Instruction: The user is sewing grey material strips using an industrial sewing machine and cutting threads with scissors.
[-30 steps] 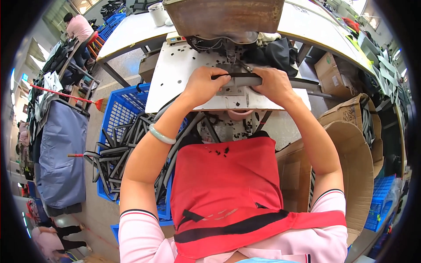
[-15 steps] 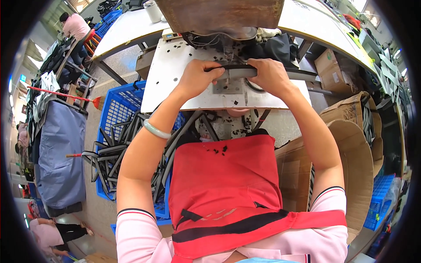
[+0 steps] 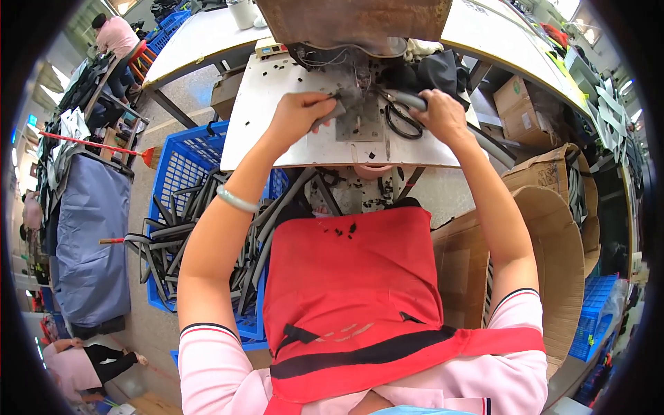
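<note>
My left hand point(image 3: 297, 119) is closed on a short grey piece of foam strip point(image 3: 333, 111) at the left of the machine's metal plate point(image 3: 360, 129). My right hand point(image 3: 444, 119) grips a long grey foam strip point(image 3: 492, 146), which trails off the table's right side. Its front end point(image 3: 407, 99) points left toward the machine's working point. A gap lies between the two pieces there. Black-handled scissors point(image 3: 404, 124) rest on the white table point(image 3: 266, 124) beside my right hand. The machine's rusty brown housing point(image 3: 356, 22) hangs above, and its working point looks hazy.
Small black scraps lie about the table. At left, a blue crate point(image 3: 181, 155) holds many grey and black strips. Cardboard boxes point(image 3: 546, 256) stand at right. Dark fabric point(image 3: 443, 72) sits behind my right hand. Other people in pink tops point(image 3: 116, 36) are farther left.
The strip spanned both hands under the machine; now it is in two pieces. My left hand has shifted slightly left and my right hand right, uncovering the plate and scissors.
</note>
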Motion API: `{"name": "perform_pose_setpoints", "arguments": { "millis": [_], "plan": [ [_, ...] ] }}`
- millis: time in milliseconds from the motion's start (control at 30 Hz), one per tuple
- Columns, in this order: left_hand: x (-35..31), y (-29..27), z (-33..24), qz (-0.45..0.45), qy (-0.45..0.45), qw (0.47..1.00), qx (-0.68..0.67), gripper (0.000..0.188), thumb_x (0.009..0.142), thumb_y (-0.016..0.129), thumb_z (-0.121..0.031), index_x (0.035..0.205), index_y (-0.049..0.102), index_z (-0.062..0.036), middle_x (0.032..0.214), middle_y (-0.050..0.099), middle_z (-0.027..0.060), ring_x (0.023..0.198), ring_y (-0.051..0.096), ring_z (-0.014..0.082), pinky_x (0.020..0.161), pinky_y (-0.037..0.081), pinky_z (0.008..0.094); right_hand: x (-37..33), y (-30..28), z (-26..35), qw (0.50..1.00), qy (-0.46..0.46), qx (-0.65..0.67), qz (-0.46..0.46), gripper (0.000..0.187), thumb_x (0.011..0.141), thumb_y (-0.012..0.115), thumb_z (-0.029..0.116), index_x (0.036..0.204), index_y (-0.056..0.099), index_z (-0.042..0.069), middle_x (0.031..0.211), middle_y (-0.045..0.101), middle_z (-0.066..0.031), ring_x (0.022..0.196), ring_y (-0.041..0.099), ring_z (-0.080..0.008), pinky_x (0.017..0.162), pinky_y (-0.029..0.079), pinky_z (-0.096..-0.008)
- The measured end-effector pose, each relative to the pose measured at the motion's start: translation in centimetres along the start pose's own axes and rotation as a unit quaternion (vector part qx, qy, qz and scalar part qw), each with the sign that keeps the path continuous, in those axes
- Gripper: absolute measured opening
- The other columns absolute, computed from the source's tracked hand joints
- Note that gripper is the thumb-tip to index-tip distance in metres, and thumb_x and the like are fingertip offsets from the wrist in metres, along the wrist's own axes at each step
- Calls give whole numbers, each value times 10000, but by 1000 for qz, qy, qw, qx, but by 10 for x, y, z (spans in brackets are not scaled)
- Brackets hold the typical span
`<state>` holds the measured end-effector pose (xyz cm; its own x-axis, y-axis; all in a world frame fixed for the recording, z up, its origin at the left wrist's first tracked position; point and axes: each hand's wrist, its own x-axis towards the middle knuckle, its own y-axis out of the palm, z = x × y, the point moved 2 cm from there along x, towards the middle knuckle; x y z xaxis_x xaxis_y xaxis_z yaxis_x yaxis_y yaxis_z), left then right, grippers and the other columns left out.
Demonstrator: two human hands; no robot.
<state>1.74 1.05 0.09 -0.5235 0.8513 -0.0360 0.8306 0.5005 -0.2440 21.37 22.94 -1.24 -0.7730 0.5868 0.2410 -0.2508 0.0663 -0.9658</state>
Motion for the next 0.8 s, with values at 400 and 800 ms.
{"name": "perform_pose_setpoints", "arguments": {
  "millis": [400,800],
  "plan": [
    [-65,19,27,29,-63,996,-56,303,926,649,-189,1113,673,48,797,655,24,617,524,72,571,441,224,-14,16,5,985,4,1,174,398,717,666,311,1028,700,64,946,702,-192,937,677,-323,819,530,-410],
    [-97,8,44,-17,-19,995,-97,282,914,659,-169,1108,677,34,815,659,28,620,520,70,556,437,217,-190,-7,106,819,127,488,274,552,780,770,287,1226,569,31,879,598,-28,780,540,-118,735,463,-258]
  ]
}}
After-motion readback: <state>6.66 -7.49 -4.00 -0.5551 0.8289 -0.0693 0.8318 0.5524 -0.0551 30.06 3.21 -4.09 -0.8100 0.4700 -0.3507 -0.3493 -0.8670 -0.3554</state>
